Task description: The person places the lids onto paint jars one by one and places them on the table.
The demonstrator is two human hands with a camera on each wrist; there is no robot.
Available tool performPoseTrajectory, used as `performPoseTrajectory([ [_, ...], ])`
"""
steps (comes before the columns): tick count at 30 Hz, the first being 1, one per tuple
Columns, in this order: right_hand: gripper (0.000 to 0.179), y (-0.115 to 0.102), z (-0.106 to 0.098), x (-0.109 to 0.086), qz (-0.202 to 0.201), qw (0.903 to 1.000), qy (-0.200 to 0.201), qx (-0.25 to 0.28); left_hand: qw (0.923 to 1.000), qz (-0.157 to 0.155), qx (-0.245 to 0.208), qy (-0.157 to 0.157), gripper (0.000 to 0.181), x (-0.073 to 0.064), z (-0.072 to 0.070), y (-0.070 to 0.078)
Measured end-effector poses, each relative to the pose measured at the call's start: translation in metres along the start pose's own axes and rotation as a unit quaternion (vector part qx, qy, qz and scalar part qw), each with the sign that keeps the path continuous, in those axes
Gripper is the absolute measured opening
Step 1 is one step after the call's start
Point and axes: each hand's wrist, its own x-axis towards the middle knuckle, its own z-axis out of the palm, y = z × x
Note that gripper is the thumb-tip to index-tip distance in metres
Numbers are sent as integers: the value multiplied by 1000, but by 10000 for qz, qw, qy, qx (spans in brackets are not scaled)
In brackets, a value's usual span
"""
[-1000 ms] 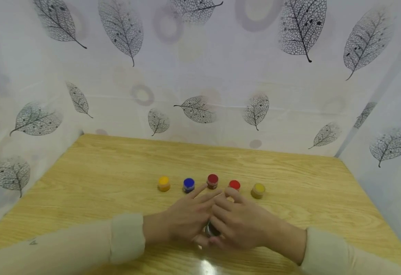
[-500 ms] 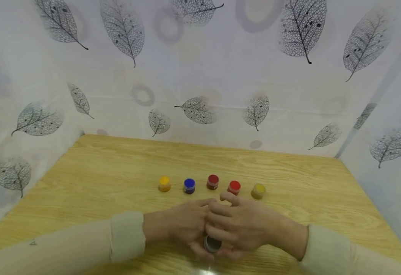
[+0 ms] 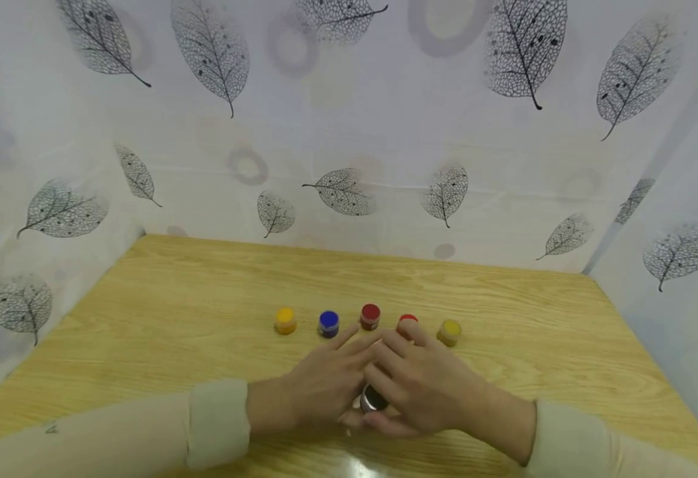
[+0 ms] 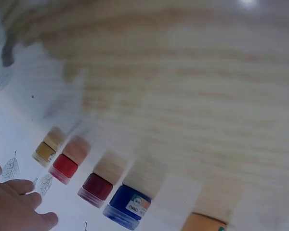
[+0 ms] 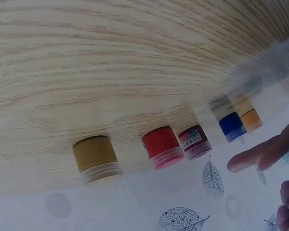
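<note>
A small dark paint jar (image 3: 374, 398) is held between both hands near the front of the table, with its dark round top showing. My left hand (image 3: 325, 385) holds it from the left, thumb at its near side and a couple of fingers stretched forward. From the right, my right hand (image 3: 429, 388) grips it with bent fingers over its far side and the thumb at its near side. The fingers hide much of the jar. In both wrist views the jar is out of sight; only fingers (image 4: 21, 204) show at the edge of the left one.
Beyond the hands stands a row of paint jars: orange (image 3: 285, 320), blue (image 3: 328, 324), dark red (image 3: 370, 317), bright red (image 3: 408, 319) and ochre (image 3: 449, 332). The right fingers partly cover the bright red one. A leaf-print curtain (image 3: 384, 119) surrounds the wooden table (image 3: 205, 285).
Both hands drew the jar nearer the body half a second ago, its top tipped into view, then moved back forward. The left fingers are stretched out again. The row of jars has stayed put.
</note>
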Motion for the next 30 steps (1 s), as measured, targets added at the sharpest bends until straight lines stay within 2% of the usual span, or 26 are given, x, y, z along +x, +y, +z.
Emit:
performPoseTrajectory([
  [5, 46, 1, 0, -3, 53, 9997, 36, 234, 9976, 150, 501, 455, 98, 1, 3, -5],
  [8, 43, -1, 1, -5, 97, 9996, 40, 259, 9953, 199, 582, 753, 100, 2, 5, -6],
  [10, 42, -2, 2, -5, 125, 9997, 54, 211, 9939, 185, 698, 830, 101, 3, 5, -6],
  [12, 44, -4, 2, -4, 234, 9996, 124, 92, 9934, 53, 777, 844, 98, 3, 5, -4],
  [15, 50, -7, 2, -2, 654, 9975, 235, -130, 9916, -352, 907, 852, 91, 2, 5, 0],
  [18, 57, -8, 2, -1, 949, 9946, 244, -330, 9902, -594, 844, 939, 85, 0, 5, 2],
  [20, 57, -5, 2, -1, 810, 9957, 250, -383, 9915, -444, 715, 993, 86, 0, 5, -1],
  [24, 53, 5, 4, -6, 39, 9991, 316, -297, 9939, 333, 492, 932, 89, 3, 3, -12],
  [27, 50, 9, 7, -9, -413, 9984, 321, -193, 9937, 819, 423, 635, 88, 5, 1, -17],
  [30, 46, 8, 7, -9, -612, 9977, 258, -119, 9930, 1015, 439, 407, 88, 5, 0, -18],
])
